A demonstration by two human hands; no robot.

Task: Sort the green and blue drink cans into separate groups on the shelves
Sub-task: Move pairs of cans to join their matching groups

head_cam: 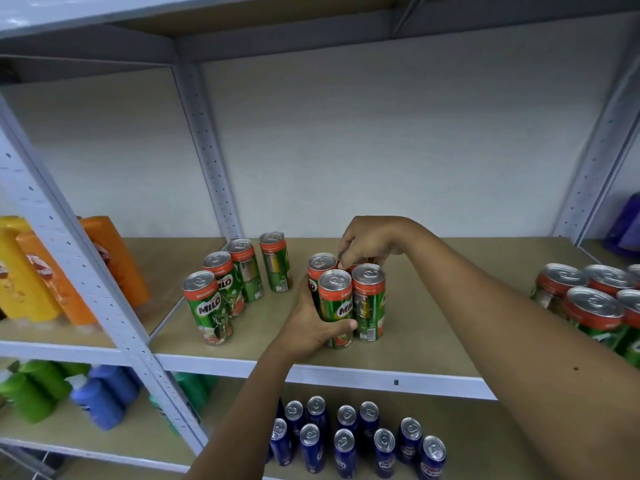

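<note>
Four green cans (239,282) stand loose near upper shelf (408,362) left post, likely awaiting regrouping. Mid-shelf cluster of green cans (346,299): left hand (311,327) wraps front can low, thumb across label, steadying pack; right hand (367,244) pinches rear can top from above, apparently nudging it tight. More green cans (588,303) bunched at right edge. Blue cans (353,441) grouped on lower shelf (485,445), already apart.

Glossy printed metal on the green cans (335,308), brushed silver lids. Same sheen on the blue cans (344,452). Matt brown board for the shelf (433,327), painted perforated steel uprights (207,150). Shiny plastic bottles (41,271).
</note>
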